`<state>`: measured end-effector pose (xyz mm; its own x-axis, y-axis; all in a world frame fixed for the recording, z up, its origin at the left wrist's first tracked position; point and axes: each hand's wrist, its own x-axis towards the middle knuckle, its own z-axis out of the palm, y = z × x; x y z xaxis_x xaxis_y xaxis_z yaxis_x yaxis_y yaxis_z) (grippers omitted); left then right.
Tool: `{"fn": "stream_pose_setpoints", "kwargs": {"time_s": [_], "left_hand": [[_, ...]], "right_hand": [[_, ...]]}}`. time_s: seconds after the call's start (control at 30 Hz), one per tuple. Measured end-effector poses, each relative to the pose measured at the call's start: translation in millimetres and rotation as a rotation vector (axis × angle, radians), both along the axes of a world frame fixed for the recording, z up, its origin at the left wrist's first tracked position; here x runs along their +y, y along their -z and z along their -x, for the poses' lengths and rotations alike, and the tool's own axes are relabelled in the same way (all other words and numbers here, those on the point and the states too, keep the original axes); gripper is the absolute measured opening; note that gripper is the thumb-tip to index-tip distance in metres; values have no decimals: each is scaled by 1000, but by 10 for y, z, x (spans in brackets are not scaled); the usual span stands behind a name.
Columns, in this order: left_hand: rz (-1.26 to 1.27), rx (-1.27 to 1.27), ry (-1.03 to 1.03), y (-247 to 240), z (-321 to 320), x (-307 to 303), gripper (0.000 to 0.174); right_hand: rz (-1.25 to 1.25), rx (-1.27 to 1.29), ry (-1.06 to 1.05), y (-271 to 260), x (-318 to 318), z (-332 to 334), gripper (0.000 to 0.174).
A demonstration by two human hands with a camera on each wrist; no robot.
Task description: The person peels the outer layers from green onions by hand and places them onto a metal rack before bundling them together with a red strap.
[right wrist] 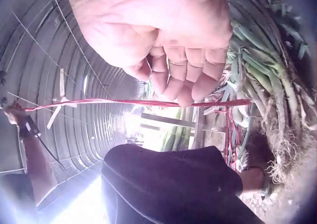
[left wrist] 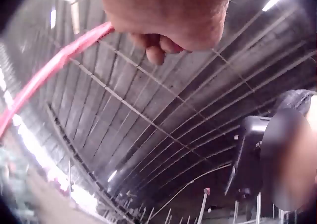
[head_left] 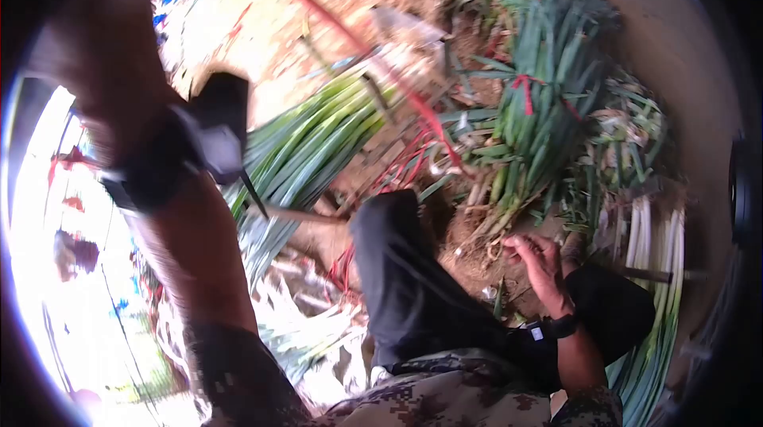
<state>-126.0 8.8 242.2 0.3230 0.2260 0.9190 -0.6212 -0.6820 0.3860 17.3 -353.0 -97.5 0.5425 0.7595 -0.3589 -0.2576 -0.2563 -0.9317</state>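
Observation:
My left hand (head_left: 99, 22) is raised high at the left of the head view, blurred. In the left wrist view the fingers of this hand (left wrist: 168, 23) are curled, with a red strip (left wrist: 64, 55) running out from them. The right wrist view shows the left hand (right wrist: 17, 114) gripping one end of the stretched red strip (right wrist: 104, 101). My right hand (head_left: 540, 268) is low beside the roots of a leek bundle (head_left: 548, 85). Its fingers (right wrist: 185, 78) are loosely bent beside the strip, pinching nothing visible.
Green leeks (head_left: 310, 133) lie across a wooden frame, with more red strips (head_left: 405, 161) beside it. White-stemmed leeks (head_left: 664, 268) are at the right. My dark-trousered knee (head_left: 389, 228) is between the hands. Soil and loose leaves cover the ground.

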Motion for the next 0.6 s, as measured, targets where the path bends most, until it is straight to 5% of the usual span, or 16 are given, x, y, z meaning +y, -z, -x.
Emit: {"fn": "stream_pose_setpoints", "kwargs": {"time_s": [0.27,0.37,0.4,0.43,0.47,0.53,0.6], "left_hand": [[-181,479,55,-138,624,-227,45],[38,821,121,606,1101,27,49],[302,993,116,804,1271,-47,47],[193,1198,-5,1024,1491,20,35],[-222,973,96,1469,1666,299,28],[131,1370,-69,2001,2094,254,22],[311,1493,-177,2479,2390,72,26]], "right_hand": [[-46,-108,-189,-221,540,112,31],[-10,-132,-262,-302,477,127,31],[4,-148,-282,-312,425,107,31],[20,-165,-307,-332,376,74,31],[25,-195,-316,-363,346,25,32],[31,-249,-331,-428,287,-69,33],[33,-280,-316,-534,267,-112,33]]}}
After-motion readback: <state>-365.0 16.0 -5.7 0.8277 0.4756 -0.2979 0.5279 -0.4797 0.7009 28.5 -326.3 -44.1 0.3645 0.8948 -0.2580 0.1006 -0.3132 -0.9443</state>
